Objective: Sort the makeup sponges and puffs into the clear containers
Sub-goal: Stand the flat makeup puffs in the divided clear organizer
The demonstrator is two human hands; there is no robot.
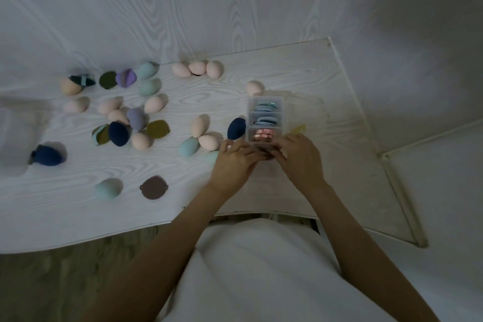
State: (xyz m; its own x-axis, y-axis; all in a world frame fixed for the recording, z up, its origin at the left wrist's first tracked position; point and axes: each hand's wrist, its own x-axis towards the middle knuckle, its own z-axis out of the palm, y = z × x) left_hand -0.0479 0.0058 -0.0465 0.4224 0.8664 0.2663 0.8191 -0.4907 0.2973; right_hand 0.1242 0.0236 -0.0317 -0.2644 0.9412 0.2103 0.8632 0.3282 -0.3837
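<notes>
A pale wood-grain surface [261, 73] runs up against a matching wall, dimly lit, with sponges and puffs scattered across its left and middle. The clear container [265, 119] stands toward the right, a narrow box of three compartments in a row: the two farther ones hold flat blue puffs [264, 108] stood on edge, the nearest holds pink patterned puffs [263, 135]. Both hands meet at its near end. The left hand [235, 159] and right hand [298, 154] have their fingers curled together around something dark between them, just below the container's near wall; what it is I cannot tell, though it is likely a puff being pressed in or readied.

The step in hand looks like filling the nearest compartment. Just beside the container lie a navy egg sponge [236, 128], pink egg sponges [209, 141] and a teal sponge [188, 147]; a yellow piece [299, 128] shows at its right. Much remains loose, so the job seems early.

Next, the held piece needs to go edge-first into the slot, then a reach left for another flat puff such as the brown puff [153, 187].
</notes>
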